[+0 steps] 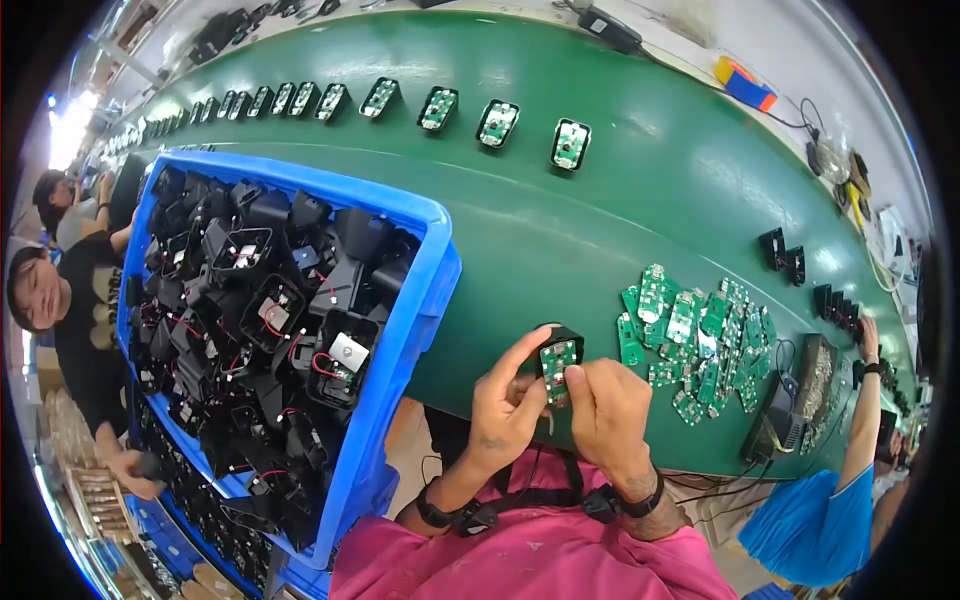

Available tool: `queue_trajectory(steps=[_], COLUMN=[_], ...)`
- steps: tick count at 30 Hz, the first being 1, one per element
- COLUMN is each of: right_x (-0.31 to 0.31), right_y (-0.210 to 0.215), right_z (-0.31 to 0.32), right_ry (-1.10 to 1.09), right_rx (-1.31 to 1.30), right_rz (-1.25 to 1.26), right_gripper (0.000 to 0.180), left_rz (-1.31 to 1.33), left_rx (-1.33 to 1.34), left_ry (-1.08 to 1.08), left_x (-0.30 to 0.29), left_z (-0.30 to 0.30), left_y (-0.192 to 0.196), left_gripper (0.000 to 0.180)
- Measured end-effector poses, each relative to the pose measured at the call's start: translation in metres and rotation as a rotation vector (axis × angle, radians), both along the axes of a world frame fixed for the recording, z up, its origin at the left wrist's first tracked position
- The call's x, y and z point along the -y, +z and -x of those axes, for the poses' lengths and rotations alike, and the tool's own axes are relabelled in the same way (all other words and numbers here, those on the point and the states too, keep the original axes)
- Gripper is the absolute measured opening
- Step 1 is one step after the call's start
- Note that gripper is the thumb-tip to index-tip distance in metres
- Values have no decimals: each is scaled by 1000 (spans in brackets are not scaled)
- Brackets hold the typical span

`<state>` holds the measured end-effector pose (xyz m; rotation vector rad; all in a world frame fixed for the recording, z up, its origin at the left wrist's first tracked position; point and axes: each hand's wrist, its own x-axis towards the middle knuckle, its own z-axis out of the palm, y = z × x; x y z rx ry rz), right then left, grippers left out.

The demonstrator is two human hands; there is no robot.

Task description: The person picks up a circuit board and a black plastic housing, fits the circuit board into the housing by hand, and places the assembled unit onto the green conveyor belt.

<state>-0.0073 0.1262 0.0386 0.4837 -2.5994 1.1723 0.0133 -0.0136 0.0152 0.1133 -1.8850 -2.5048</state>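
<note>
Near the front edge of the table, my left hand [503, 410] grips a small black plastic housing [568, 333]. A green circuit board [558, 362] lies against the housing's opening, and whether it is fully seated I cannot tell. My right hand [612, 415] pinches the board's right side with thumb and curled fingers. Just right of my hands, a loose pile of green circuit boards [683, 318] spreads over the table. At my left stands a blue bin [440, 265] full of black housings [272, 305], several with red wires and silvery parts showing.
Along the far side of the green table [520, 235] runs a row of housings with boards in them, the nearest housing [570, 145] at its right end. A co-worker's arm [862, 420] reaches in at right, beside a grey box [818, 375]. Another person [85, 330] stands left of the bin.
</note>
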Motion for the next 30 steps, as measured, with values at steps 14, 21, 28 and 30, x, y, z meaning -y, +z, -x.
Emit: queue_trajectory(steps=[14, 21, 28, 30], right_x=[4, 39, 24, 22], right_y=[-1, 10, -16, -16], right_z=[22, 26, 22, 24], right_ry=[-19, -3, -46, -8], right_rx=[44, 347, 325, 455], right_rz=[-196, -92, -71, -50], right_gripper=[28, 26, 41, 45], left_rz=[-132, -108, -169, -163], left_rx=[48, 109, -31, -10], left_ry=[-95, -57, -187, -177], left_x=[12, 31, 20, 15], left_z=[18, 13, 22, 18], left_y=[-13, -17, -38, -48], left_gripper=[44, 38, 39, 43])
